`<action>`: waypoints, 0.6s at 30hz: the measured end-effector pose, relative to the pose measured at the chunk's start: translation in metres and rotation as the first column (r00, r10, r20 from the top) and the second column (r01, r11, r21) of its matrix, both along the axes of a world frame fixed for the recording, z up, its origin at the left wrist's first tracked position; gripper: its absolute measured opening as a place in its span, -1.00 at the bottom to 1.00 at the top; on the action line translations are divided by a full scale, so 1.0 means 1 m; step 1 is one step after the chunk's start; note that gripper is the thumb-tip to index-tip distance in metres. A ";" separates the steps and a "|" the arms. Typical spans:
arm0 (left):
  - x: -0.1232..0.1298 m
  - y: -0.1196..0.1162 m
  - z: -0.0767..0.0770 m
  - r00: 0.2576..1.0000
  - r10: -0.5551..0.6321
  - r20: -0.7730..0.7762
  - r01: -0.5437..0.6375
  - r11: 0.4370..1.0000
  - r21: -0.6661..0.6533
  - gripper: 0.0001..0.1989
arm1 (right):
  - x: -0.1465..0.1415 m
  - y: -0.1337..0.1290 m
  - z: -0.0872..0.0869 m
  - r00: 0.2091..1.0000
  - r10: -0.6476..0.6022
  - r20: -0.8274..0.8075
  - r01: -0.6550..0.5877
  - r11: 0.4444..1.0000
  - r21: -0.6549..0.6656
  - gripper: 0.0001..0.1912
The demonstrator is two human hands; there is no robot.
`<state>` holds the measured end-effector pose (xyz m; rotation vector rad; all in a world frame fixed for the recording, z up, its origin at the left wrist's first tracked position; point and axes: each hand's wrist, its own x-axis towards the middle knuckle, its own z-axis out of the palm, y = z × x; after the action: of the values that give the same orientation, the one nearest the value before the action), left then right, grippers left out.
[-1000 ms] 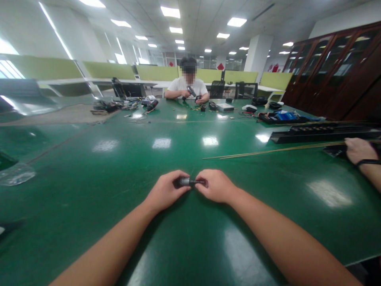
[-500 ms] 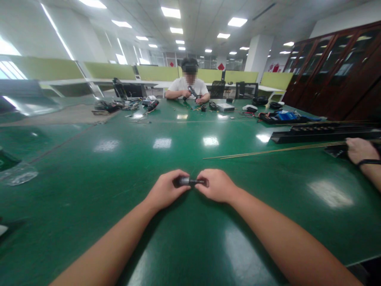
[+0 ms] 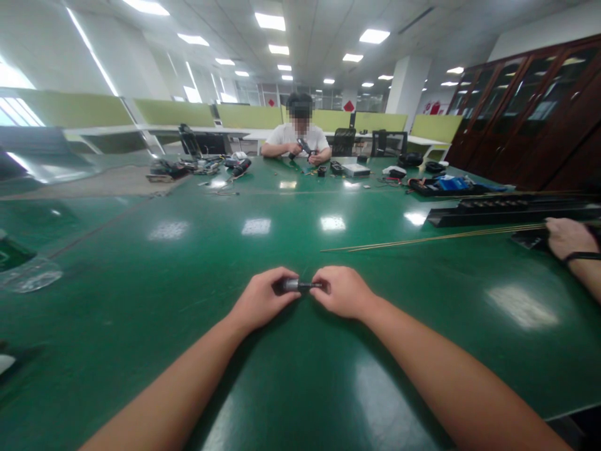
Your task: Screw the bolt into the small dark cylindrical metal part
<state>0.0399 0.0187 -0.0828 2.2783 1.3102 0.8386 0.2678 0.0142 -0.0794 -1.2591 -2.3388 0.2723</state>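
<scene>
My left hand [image 3: 263, 299] is closed around a small grey metal cylinder [image 3: 291, 285], fingers on the far side and thumb on the near side. A thin dark shaft [image 3: 305, 285] sticks out of its right end, lying level. The tip of that shaft sits between the thumb and fingers of my right hand [image 3: 340, 292], which pinch it. The cylinder's left end is hidden inside my left palm. Both hands are low over the green tabletop [image 3: 263, 388], close together in the middle. What kind of device this is, I cannot make out.
Long thin brass-coloured rods [image 3: 413, 240] lie to the right, near another person's hand [image 3: 570, 241] and black metal channels [image 3: 507, 210]. Across the table a person [image 3: 277, 144] handles a dark tool among small parts. A clear plastic container [image 3: 32, 275] stands left.
My right hand has shifted very slightly to the right along the shaft, so the gap between my hands is a little wider. My left hand and the cylinder have stayed put.
</scene>
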 end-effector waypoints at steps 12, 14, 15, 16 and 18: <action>-0.008 0.002 0.004 1.000 0.010 0.001 -0.010 1.000 0.005 -0.72 | 0.003 0.003 0.001 0.999 -0.016 -0.036 0.015 0.999 -0.037 -0.87; -0.009 0.003 0.004 1.000 0.013 -0.005 -0.013 1.000 -0.001 -0.72 | 0.004 0.003 0.001 0.999 -0.025 -0.038 0.023 0.999 -0.034 -0.87; -0.010 0.004 0.004 1.000 0.019 -0.011 -0.019 1.000 -0.004 -0.72 | 0.004 0.003 0.001 0.999 -0.030 -0.037 0.029 0.999 -0.033 -0.87; -0.011 0.004 0.004 0.999 0.029 -0.014 -0.029 1.000 -0.005 -0.72 | 0.005 0.004 0.001 0.999 -0.037 -0.037 0.035 0.999 -0.033 -0.87; -0.013 0.006 0.004 0.997 0.076 -0.015 -0.076 0.997 0.000 -0.70 | 0.005 0.003 0.001 0.998 -0.044 -0.037 0.043 0.998 -0.035 -0.87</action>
<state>0.0273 0.0247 -0.0790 2.2507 1.4111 0.8472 0.2724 0.0175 -0.0783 -1.3080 -2.2810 0.3206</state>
